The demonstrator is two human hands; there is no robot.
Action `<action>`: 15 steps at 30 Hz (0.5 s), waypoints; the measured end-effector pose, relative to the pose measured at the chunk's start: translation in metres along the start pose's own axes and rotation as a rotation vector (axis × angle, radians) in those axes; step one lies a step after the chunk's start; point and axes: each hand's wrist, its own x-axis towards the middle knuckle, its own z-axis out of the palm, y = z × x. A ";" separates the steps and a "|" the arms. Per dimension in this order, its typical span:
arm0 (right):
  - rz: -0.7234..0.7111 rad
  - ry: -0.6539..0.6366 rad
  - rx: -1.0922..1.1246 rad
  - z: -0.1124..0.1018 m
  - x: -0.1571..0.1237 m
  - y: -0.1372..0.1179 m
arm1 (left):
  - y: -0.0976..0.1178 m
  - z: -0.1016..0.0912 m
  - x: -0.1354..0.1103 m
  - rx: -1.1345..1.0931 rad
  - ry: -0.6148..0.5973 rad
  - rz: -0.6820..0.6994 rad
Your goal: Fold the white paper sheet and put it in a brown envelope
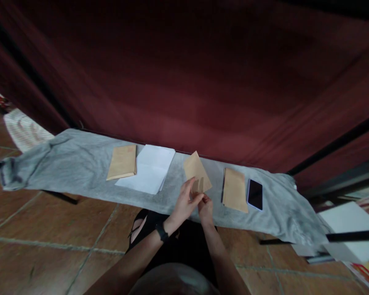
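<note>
A brown envelope [197, 171] stands tilted above the grey cloth [80, 164] that covers a narrow bench. Both hands pinch its lower edge. My left hand [187, 201], with a black band on the wrist, grips the envelope's lower left side with curled fingers. Just to the right, my right hand [205, 207] is closed on the bottom corner. A stack of brown envelopes [122, 162] lies to the left, next to several white sheets [150, 169]. Another brown envelope stack [234, 190] lies to the right.
A black phone [255, 194] lies face up beside the right stack. A dark red curtain [184, 82] hangs behind the bench. Brown floor tiles [49, 237] lie below. White boards [347, 229] sit at the right, and a striped cloth [23, 129] is at far left.
</note>
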 end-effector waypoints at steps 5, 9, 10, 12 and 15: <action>0.279 0.009 0.395 0.010 -0.014 0.004 | -0.033 0.000 -0.010 0.044 -0.091 -0.267; 0.541 -0.017 0.713 0.007 -0.022 -0.001 | -0.051 -0.003 -0.012 0.057 -0.157 -0.396; 0.573 -0.046 0.716 0.004 -0.023 -0.003 | -0.052 -0.004 -0.010 0.081 -0.170 -0.399; 0.629 -0.128 0.680 -0.005 -0.022 -0.007 | -0.051 -0.010 -0.005 0.134 -0.207 -0.411; 0.657 -0.259 0.524 -0.018 -0.023 -0.007 | -0.050 -0.023 0.004 0.231 -0.276 -0.462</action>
